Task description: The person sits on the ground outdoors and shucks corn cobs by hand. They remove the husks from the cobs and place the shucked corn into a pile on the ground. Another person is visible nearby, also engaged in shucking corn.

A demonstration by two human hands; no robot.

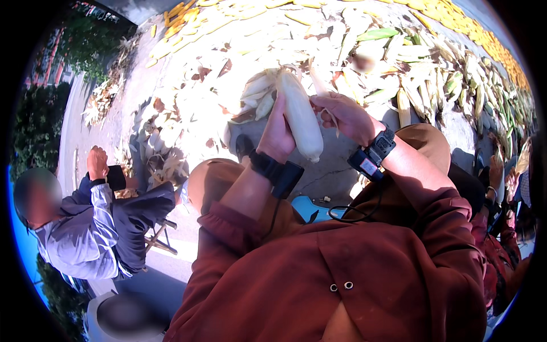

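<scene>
An ear of corn (pixel 302 119) in pale husk slants in front of me, its stem end away from me and its rounded tip towards my lap. Along its left side, my left hand (pixel 278 128) grips it. Thin husk strips (pixel 317 79) pass through the pinched fingers of my right hand (pixel 344 114), just right of the ear. Whether those strips are still joined to the ear cannot be made out in the glare. Loose pale husks (pixel 258 92) lie beyond my left hand.
Husks and unhusked ears (pixel 427 81) are heaped at the right. Bare yellow cobs (pixel 474 32) line the far ground. A seated person (pixel 85 231) is at my left; other people's hands (pixel 495 171) show at the far right. A blue seat (pixel 305 207) shows between my legs.
</scene>
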